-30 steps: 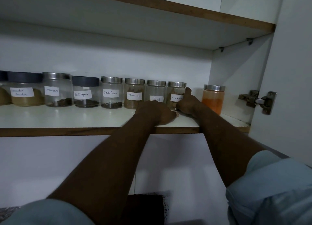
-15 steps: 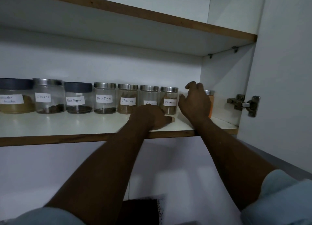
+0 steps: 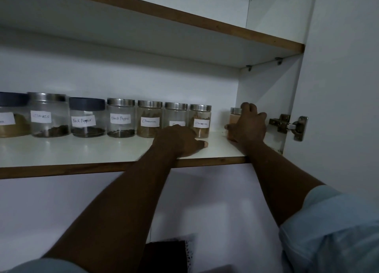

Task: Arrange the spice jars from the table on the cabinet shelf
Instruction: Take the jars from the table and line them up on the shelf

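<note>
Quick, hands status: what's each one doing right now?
Left hand: open, resting on the shelf, holding nothing.
Right hand: closed round the orange-powder jar at the row's right end.

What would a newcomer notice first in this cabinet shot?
A row of labelled spice jars lines the shelf from the left edge. At the right end, apart from the row, the right hand grips an orange-powder jar, while the left hand rests on the shelf.

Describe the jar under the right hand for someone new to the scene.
On the cabinet shelf, follow the row of labelled jars rightward. Past a gap, near the door hinge, stands the orange-filled jar under the right hand: the only orange one, set apart.
</note>
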The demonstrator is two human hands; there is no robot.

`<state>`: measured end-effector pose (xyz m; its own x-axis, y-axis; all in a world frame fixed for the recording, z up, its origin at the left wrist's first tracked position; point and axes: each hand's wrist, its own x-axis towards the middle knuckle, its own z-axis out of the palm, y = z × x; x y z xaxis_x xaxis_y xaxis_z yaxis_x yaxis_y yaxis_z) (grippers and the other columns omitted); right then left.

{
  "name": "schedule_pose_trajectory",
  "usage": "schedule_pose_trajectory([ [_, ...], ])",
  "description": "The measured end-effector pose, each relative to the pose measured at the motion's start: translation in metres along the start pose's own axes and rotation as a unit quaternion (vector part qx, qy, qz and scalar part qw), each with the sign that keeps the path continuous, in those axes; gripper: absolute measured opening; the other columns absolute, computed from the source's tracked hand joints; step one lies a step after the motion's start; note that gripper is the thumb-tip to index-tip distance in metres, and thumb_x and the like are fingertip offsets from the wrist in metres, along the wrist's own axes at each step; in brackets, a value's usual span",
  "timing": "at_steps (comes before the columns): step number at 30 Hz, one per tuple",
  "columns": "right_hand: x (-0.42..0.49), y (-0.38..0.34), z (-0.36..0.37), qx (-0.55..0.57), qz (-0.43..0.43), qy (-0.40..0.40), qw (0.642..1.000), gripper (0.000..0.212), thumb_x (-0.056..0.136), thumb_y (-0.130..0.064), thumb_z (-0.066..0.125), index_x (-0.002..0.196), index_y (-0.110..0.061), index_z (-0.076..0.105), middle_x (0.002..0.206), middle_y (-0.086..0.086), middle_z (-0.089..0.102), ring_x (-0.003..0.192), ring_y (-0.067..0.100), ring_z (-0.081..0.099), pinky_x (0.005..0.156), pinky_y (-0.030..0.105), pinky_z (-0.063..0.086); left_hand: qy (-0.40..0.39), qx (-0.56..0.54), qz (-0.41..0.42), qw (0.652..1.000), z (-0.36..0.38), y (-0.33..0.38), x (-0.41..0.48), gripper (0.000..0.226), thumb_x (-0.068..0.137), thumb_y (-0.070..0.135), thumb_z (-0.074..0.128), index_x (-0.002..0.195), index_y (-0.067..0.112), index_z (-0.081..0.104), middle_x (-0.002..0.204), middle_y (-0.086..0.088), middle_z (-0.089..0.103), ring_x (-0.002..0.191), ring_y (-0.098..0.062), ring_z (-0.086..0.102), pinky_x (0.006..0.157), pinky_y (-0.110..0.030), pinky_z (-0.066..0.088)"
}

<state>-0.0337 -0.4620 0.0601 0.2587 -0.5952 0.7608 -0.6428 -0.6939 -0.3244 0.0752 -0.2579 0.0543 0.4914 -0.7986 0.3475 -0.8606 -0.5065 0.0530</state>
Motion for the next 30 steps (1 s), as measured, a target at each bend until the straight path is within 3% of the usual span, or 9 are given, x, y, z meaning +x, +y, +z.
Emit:
schedule_pose_trajectory([
  [5,0.004,0.009,0.008,0.231,0.011,-0.034,0.972,0.079,0.069,-0.017,0.086,0.138,-0.023,0.047,0.141,0.003,0.047,0.115,0.029,0.056,0.084,0.031,0.044,-0.007,-0.019,0.019,1.0,-0.002,0.003,-0.001,0.066,0.09,0.079,0.043,0.14,0.04,0.059,0.15,0.002,0.054,0.138,-0.025,0.048,0.111,-0.044,0.042],
  [9,0.006,0.007,0.011,0.336,0.058,-0.097,0.935,0.091,0.074,-0.012,0.082,0.148,-0.027,0.031,0.14,0.007,0.047,0.12,0.029,0.054,0.093,0.045,0.055,-0.03,-0.002,0.004,1.0,-0.005,0.009,-0.001,0.062,0.094,0.072,0.044,0.133,0.029,0.066,0.142,-0.003,0.061,0.129,-0.026,0.055,0.105,-0.044,0.047],
  [13,0.007,0.006,0.012,0.36,0.071,-0.117,0.923,0.1,0.072,-0.022,0.087,0.15,-0.025,0.024,0.142,0.009,0.045,0.125,0.032,0.051,0.1,0.053,0.053,0.047,0.067,-0.017,0.996,-0.001,0.034,0.006,0.045,0.097,0.051,0.054,0.125,0.019,0.067,0.125,-0.008,0.067,0.115,-0.029,0.063,0.09,-0.039,0.052],
  [17,0.003,0.005,0.015,0.275,0.062,-0.108,0.953,0.116,0.061,-0.043,0.094,0.15,-0.025,0.022,0.141,0.011,0.042,0.124,0.033,0.05,0.103,0.049,0.05,0.122,0.142,-0.034,0.982,0.013,0.072,0.017,0.028,0.098,0.028,0.055,0.114,0.016,0.074,0.106,-0.005,0.073,0.1,-0.025,0.068,0.07,-0.035,0.042],
  [20,0.005,0.008,0.021,0.262,0.067,-0.098,0.958,0.112,0.063,-0.039,0.093,0.149,-0.025,0.022,0.139,0.013,0.04,0.121,0.034,0.051,0.101,0.048,0.051,0.175,0.113,-0.028,0.978,0.022,0.071,0.025,0.025,0.092,0.026,0.06,0.107,0.015,0.075,0.103,-0.009,0.073,0.098,-0.03,0.069,0.072,-0.037,0.048],
  [23,0.012,0.011,0.023,0.336,0.108,-0.105,0.93,0.097,0.074,-0.029,0.084,0.149,-0.021,0.023,0.139,0.012,0.048,0.121,0.033,0.054,0.093,0.046,0.055,0.184,0.085,0.004,0.979,0.028,0.069,0.032,0.023,0.089,0.027,0.06,0.102,0.015,0.075,0.099,-0.009,0.073,0.093,-0.032,0.07,0.065,-0.036,0.043],
  [26,0.016,0.01,0.024,0.375,0.144,-0.122,0.907,0.089,0.079,-0.033,0.079,0.146,-0.02,0.022,0.138,0.01,0.053,0.115,0.03,0.058,0.084,0.041,0.054,0.174,0.055,0.006,0.983,0.029,0.067,0.036,0.026,0.088,0.032,0.059,0.104,0.018,0.074,0.101,-0.008,0.073,0.094,-0.031,0.069,0.065,-0.034,0.041],
  [30,0.01,0.008,0.023,0.29,0.114,-0.125,0.942,0.112,0.063,-0.05,0.091,0.148,-0.021,0.024,0.144,0.012,0.043,0.128,0.034,0.048,0.105,0.05,0.047,0.153,0.03,0.009,0.988,0.03,0.064,0.04,0.034,0.089,0.041,0.058,0.113,0.02,0.073,0.109,-0.007,0.072,0.102,-0.029,0.068,0.072,-0.035,0.044],
])
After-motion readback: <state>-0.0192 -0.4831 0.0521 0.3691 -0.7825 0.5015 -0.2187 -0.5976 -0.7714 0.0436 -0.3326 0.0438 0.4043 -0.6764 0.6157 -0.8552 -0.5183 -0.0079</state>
